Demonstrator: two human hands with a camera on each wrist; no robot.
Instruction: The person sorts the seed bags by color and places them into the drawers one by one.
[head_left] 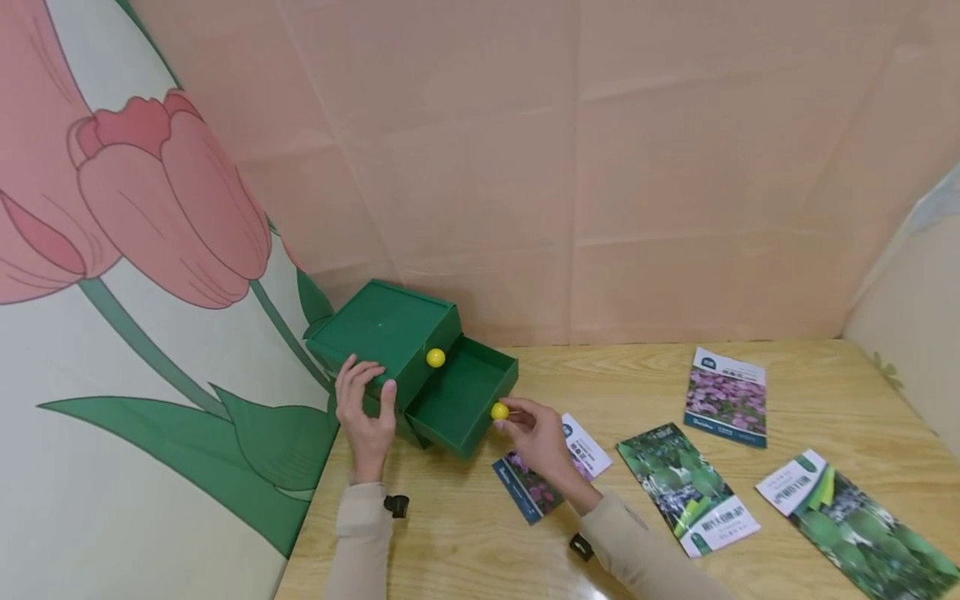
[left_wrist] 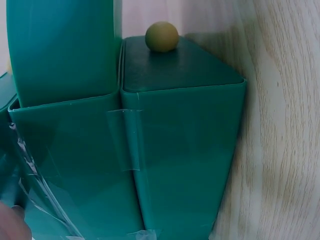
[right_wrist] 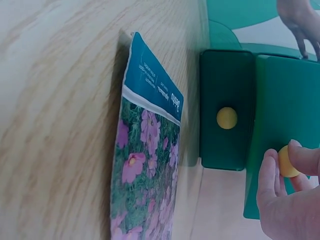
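Note:
A green drawer cabinet (head_left: 382, 325) with round yellow knobs stands at the left of the table, its middle drawer (head_left: 457, 400) pulled out. My right hand (head_left: 542, 433) pinches that drawer's yellow knob (right_wrist: 287, 162) between thumb and fingers. Against the cabinet's near side, the left hand (head_left: 366, 421) rests with extended fingers near the top edge and the thumb apart. The closed bottom drawer (right_wrist: 225, 85) and its knob (left_wrist: 162, 36) appear in both wrist views. Above the pulled-out drawer sits the top drawer's knob (head_left: 436, 358).
A packet with pink flowers (right_wrist: 150, 165) lies partly under my right forearm. Further right on the wooden table (head_left: 450, 533) are another flower packet (head_left: 726, 398) and two green packets, one nearer (head_left: 686, 487) and one farther (head_left: 862, 525). A tulip-printed wall (head_left: 172, 200) borders the left.

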